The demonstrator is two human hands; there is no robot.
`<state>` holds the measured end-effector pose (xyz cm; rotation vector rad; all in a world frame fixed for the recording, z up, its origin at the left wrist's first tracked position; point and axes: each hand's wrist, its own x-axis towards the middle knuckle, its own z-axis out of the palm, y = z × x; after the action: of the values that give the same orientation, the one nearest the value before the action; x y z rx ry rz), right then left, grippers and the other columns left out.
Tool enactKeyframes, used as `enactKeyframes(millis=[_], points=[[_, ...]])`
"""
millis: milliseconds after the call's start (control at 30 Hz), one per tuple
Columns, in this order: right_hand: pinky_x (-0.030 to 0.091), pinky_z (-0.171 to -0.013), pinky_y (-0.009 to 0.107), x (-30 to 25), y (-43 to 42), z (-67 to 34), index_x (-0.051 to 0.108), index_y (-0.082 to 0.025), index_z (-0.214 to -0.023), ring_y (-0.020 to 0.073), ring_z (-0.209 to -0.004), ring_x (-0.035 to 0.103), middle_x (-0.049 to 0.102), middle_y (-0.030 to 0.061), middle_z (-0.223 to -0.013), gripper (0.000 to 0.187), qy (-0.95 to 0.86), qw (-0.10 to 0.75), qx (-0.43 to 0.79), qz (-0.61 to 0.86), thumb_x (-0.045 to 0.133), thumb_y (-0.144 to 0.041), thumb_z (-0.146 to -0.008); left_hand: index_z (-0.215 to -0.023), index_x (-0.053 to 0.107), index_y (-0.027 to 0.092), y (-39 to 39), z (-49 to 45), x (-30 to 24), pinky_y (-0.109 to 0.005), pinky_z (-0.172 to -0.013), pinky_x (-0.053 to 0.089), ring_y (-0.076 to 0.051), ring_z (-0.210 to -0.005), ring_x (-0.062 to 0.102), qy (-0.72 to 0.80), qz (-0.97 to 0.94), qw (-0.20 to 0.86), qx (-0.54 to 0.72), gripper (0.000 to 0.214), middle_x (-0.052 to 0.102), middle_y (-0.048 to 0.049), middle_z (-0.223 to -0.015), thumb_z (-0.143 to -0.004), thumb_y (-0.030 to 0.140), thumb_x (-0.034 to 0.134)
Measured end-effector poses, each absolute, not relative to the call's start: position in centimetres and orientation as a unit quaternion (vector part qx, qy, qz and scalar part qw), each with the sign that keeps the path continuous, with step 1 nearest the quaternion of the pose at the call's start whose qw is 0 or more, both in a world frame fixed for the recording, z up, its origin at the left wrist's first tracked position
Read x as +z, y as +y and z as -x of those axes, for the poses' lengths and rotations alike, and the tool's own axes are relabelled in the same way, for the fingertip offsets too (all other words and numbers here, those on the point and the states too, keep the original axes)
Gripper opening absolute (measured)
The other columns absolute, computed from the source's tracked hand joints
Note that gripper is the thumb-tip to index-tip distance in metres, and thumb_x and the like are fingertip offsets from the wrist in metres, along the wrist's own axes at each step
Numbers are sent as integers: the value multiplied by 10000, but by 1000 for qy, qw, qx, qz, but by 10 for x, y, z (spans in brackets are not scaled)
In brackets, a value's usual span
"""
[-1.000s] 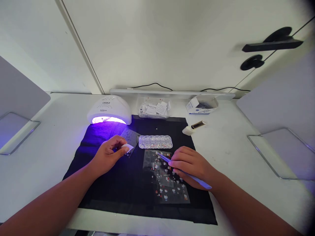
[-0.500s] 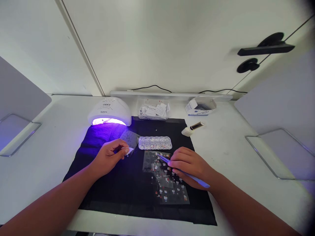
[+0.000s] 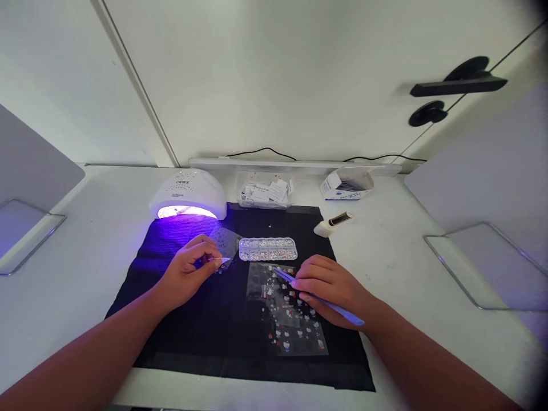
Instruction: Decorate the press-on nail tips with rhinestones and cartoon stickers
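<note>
My left hand [image 3: 194,265] pinches a white pointed piece [image 3: 225,260], which looks like a false nail, between thumb and fingertips. Beneath it, a clear sheet [image 3: 226,240] lies on the black cloth [image 3: 192,337]. A pair of blue tweezers [image 3: 338,310] is gripped in my right hand [image 3: 327,288], its tips slightly apart. Those tips are over the upper part of a clear sticker sheet [image 3: 299,342] printed with small white and red figures; I cannot tell whether they touch it. A compartment case of small gems [image 3: 268,249] sits between my hands.
A white nail lamp [image 3: 188,191] glows violet at the back left. Behind the cloth stand a clear tub of packets [image 3: 263,191] and an open box [image 3: 346,185]. One small bottle [image 3: 327,228] is at the cloth's right edge. Wire frames stand on both sides.
My left hand has turned the white piece, so it shows more edge-on. The tweezers stay nearly in place over the sticker sheet. The whole view has shifted slightly.
</note>
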<state>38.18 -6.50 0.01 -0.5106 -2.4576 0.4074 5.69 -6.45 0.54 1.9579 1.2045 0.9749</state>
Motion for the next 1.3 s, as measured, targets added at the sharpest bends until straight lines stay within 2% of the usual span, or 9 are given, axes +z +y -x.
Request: enactKeyframes(millis=[267, 500, 600, 833, 1067, 1300], points=[[492, -749, 347, 0, -64, -382, 606, -173, -1069, 179, -833, 580, 667, 73, -891, 188, -923, 295, 143, 199, 560, -146, -888, -790, 642, 191, -64, -56, 5, -260, -679, 429, -127, -764, 518, 457, -731, 333, 382, 107, 534, -9, -812, -878, 248, 617], [501, -738, 345, 1, -63, -383, 615, -163, -1059, 180, -822, 571, 658, 83, -900, 205, -920, 298, 150, 208, 590, -122, -860, -797, 653, 209, -70, -58, 9, -240, -657, 415, -101, -700, 502, 414, -627, 486, 446, 69, 540, 18, -744, -864, 224, 648], [505, -729, 346, 0, -62, -383, 622, -160, -1070, 180, -823, 578, 653, 87, -908, 230, -908, 316, 181, 205, 592, -101, -850, -797, 662, 207, -71, -60, 10, -230, -644, 418, -93, -678, 514, 418, -606, 511, 444, 60, 566, 22, -731, -855, 222, 662], [539, -689, 299, -1, -73, -368, 646, -190, -1049, 163, -826, 626, 650, 65, -885, 185, -786, 431, 367, 247, 541, -144, -904, -869, 660, 192, -83, -72, 14, -241, -665, 429, -109, -719, 544, 424, -704, 423, 382, 42, 601, 4, -780, -862, 233, 659], [550, -710, 304, 5, -86, -351, 669, -193, -1069, 163, -839, 632, 666, 66, -890, 191, -789, 442, 357, 233, 581, -169, -901, -914, 529, 198, -101, -90, 10, -232, -653, 432, -96, -703, 519, 350, -746, 404, 397, 105, 559, 17, -788, -876, 166, 621], [528, -712, 339, 2, -88, -347, 679, -152, -1086, 168, -797, 600, 657, 82, -863, 209, -813, 447, 327, 179, 601, -151, -892, -879, 563, 180, -98, -99, 20, -230, -684, 430, -98, -749, 524, 297, -829, 300, 367, 90, 578, 4, -799, -885, 93, 585]])
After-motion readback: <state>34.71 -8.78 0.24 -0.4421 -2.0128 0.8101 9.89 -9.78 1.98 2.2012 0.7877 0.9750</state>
